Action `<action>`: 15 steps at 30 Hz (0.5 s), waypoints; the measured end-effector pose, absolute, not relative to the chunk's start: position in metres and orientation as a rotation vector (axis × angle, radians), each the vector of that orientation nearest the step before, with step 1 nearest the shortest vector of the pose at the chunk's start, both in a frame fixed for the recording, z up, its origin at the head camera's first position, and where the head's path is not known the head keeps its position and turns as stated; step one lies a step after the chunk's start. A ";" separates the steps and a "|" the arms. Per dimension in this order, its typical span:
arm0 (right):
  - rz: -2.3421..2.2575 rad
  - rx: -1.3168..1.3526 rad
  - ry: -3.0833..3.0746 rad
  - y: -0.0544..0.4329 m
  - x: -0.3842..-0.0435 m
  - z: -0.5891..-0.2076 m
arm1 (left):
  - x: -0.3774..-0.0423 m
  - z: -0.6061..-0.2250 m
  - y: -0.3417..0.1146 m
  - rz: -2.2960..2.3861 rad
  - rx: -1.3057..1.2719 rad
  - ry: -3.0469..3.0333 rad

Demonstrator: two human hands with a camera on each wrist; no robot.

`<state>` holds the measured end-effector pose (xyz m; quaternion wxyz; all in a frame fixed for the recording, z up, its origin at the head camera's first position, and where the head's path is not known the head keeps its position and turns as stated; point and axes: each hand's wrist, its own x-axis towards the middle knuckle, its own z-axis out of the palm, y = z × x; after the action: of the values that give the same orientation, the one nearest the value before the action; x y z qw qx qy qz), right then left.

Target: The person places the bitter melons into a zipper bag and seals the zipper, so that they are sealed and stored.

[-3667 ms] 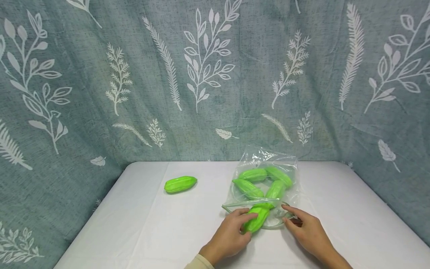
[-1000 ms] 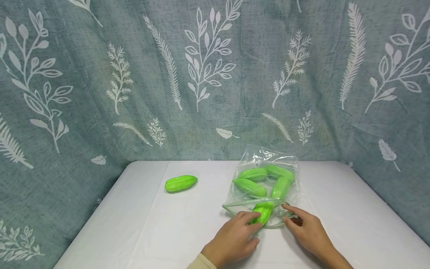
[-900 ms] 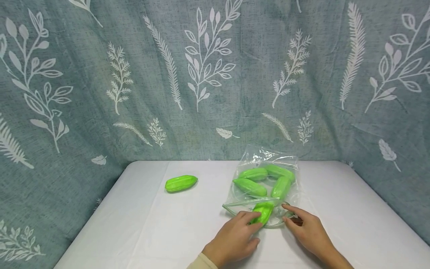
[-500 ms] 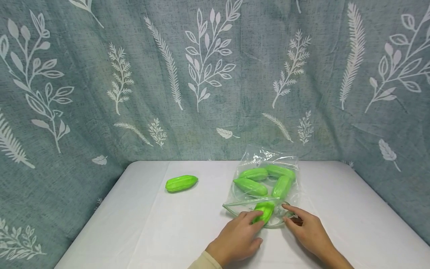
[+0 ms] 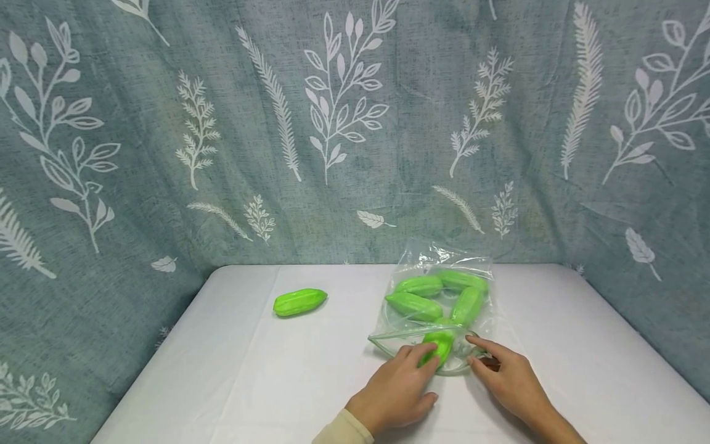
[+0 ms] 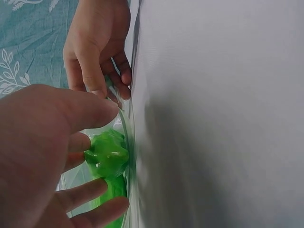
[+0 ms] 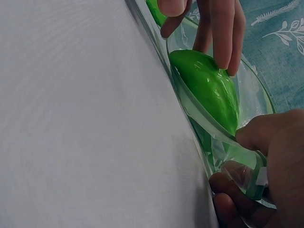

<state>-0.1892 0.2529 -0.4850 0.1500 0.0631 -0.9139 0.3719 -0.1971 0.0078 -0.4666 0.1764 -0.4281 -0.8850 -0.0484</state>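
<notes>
A clear zip bag lies on the table, its mouth facing me. Several bright green ridged fruits, shaped like star fruit, are inside; one of them points left. Another ridged fruit is at the mouth, its near end by the rim. My left hand reaches into the mouth and touches this fruit with extended fingers, thumb held apart. In the right wrist view the fingertips rest on the glossy fruit. My right hand pinches the bag's right rim between thumb and fingers.
One more green ridged fruit lies alone on the left part of the white table. A grey-green curtain with white leaf prints hangs behind the table and along both sides.
My left hand has moved right and forward, and the fruit has slid from its thumb-and-finger grip further into the bag. Fruits inside have shifted slightly. My right hand has stayed at the rim.
</notes>
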 end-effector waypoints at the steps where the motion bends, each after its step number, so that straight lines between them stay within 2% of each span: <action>1: 1.071 0.181 -2.627 0.253 -0.189 -0.485 | -0.197 -0.466 0.009 -0.137 -1.212 -2.504; 15: 1.061 0.182 -2.624 0.253 -0.190 -0.483 | -0.197 -0.462 0.016 -0.108 -1.191 -2.558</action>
<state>-0.1896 0.2530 -0.4833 0.1522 0.0636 -0.9144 0.3696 -0.1968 0.0158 -0.4617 0.1582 -0.4164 -0.8945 -0.0379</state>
